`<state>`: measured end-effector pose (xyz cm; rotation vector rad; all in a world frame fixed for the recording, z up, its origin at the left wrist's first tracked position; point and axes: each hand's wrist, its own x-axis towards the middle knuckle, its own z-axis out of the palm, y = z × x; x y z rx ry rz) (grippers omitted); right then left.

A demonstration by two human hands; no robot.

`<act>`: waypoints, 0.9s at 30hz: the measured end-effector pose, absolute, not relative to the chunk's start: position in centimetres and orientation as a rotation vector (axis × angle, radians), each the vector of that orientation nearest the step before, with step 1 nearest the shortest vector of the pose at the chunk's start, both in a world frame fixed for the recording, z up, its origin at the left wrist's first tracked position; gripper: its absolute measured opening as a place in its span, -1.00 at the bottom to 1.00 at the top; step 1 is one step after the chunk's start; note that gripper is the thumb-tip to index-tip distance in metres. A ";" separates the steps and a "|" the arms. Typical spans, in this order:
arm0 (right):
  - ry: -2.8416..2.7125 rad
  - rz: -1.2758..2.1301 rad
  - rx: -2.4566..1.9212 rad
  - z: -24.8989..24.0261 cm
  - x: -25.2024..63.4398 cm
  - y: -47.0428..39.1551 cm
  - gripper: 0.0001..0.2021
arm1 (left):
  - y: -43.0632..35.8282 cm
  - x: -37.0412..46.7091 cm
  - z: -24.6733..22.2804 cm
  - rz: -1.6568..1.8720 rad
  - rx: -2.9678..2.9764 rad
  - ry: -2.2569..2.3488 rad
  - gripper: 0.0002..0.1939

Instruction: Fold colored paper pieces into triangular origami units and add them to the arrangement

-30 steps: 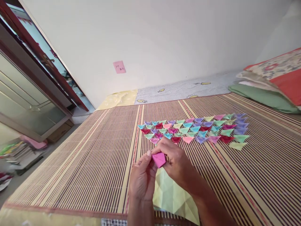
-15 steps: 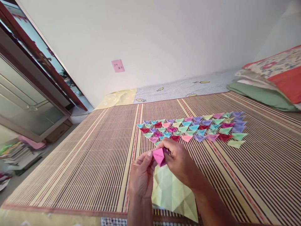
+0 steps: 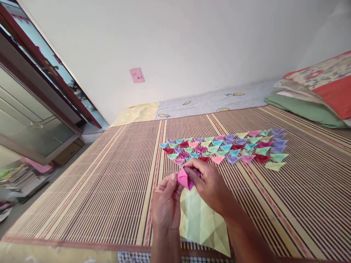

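Observation:
A small folded piece of pink paper (image 3: 184, 178) is held up between both hands. My left hand (image 3: 166, 197) pinches its left corner with thumb and fingertips. On the other side, my right hand (image 3: 210, 182) grips it, the thumb pressed on its upper right face. Below the hands lies a creased pale yellow-green sheet (image 3: 203, 223), partly covered by my right hand and forearm. Just beyond them, folded paper pieces in many colours (image 3: 226, 147) sit in rows on the striped mat (image 3: 123, 190).
Folded bedding (image 3: 307, 109) and a red floral pillow (image 3: 333, 87) lie at the far right. A pink note (image 3: 136, 75) is stuck on the wall. A door (image 3: 30, 120) and stacked papers (image 3: 19, 179) are at the left, beyond the bed's edge.
My right thumb has moved up and left onto the pink paper's face. The paper is tilted differently, with its lower fold more spread. My left hand has barely shifted.

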<state>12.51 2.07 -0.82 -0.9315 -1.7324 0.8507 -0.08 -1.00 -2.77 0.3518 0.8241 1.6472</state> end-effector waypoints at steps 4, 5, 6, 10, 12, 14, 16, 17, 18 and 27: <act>-1.734 0.734 -0.871 -0.7 12.3 2.1 -0.80 | -1.2 0.4 -2.6 1.632 0.357 0.836 -0.71; -1.717 0.696 -0.866 -0.8 12.0 2.1 -0.80 | -1.2 0.5 -2.6 1.628 0.353 0.837 -0.71; -1.694 0.670 -0.863 -0.9 11.8 2.1 -0.81 | -1.3 0.6 -2.6 1.629 0.350 0.834 -0.70; -1.583 0.793 -0.874 -1.2 11.1 2.2 -0.84 | -1.2 0.9 -2.8 1.678 0.382 0.809 -0.74; -1.531 0.945 -0.877 -1.3 11.0 2.3 -0.82 | -1.1 0.8 -3.0 1.706 0.397 0.821 -0.75; -1.512 1.039 -0.872 -1.3 11.2 2.4 -0.73 | -1.1 0.7 -3.0 1.735 0.396 0.835 -0.74; -1.527 1.060 -0.872 -1.1 11.5 2.5 -0.63 | -1.1 0.5 -2.9 1.772 0.403 0.853 -0.75; -1.534 1.065 -0.872 -1.0 11.6 2.5 -0.60 | -1.2 0.4 -2.9 1.792 0.418 0.871 -0.76; -1.542 1.075 -0.866 -0.9 11.7 2.5 -0.57 | -1.3 0.3 -2.8 1.816 0.441 0.899 -0.76; -1.627 1.230 -0.849 -1.2 12.2 2.6 -0.66 | -1.6 -0.1 -2.7 1.849 0.597 1.036 -0.78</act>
